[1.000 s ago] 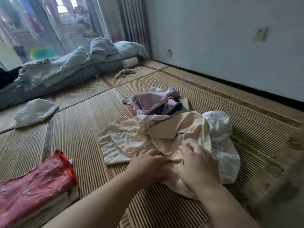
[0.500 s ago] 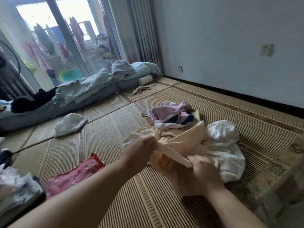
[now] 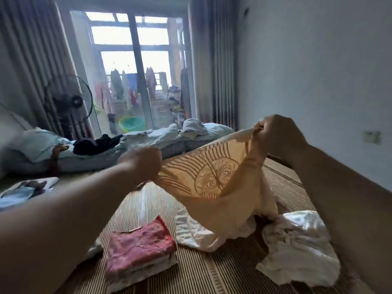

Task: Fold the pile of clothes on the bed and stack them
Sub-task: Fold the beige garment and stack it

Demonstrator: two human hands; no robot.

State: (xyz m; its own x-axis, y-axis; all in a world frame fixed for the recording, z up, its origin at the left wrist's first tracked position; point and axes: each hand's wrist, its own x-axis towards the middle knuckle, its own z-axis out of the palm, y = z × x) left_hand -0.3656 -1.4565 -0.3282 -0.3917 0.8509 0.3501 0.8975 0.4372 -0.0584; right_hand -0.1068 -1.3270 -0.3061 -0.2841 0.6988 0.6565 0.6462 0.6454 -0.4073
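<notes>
With your left hand and right hand pinching the cream garment taut above the mat, one folded stack is done; white clothes remain.

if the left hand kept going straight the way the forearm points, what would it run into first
Probably the pale bedding heaped along the far edge of the mat, just beyond the left hand, which grips the cream printed garment. Nothing shows between them, though depth is hard to judge here.
</notes>
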